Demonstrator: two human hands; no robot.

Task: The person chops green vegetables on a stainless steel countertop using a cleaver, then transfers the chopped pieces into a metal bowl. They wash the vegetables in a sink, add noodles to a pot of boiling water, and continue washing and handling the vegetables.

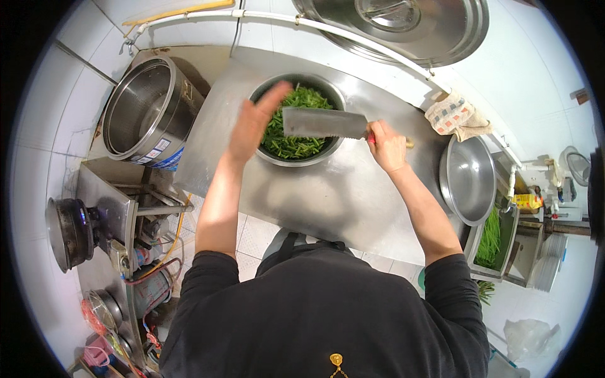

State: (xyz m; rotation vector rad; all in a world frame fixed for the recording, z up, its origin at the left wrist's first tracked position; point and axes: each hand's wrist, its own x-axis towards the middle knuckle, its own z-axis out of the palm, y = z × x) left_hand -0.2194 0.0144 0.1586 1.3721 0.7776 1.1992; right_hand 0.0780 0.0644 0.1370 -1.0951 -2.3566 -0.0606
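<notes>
A metal bowl (302, 163) on the steel table (364, 184) holds chopped green vegetable stalks (295, 145). My right hand (388, 147) is closed around the handle of a wide cleaver (326, 123), whose blade lies flat across the view above the bowl. My left hand (255, 120), somewhat blurred, is raised at the bowl's left rim with the fingers apart and nothing seen in it.
A large steel pot (189, 113) stands left of the table, a burner with a pan (71, 235) lower left. At right are an empty metal basin (468, 179), a cloth (456, 115) over the pipe, and a sink (509, 245) holding long green stalks (489, 241).
</notes>
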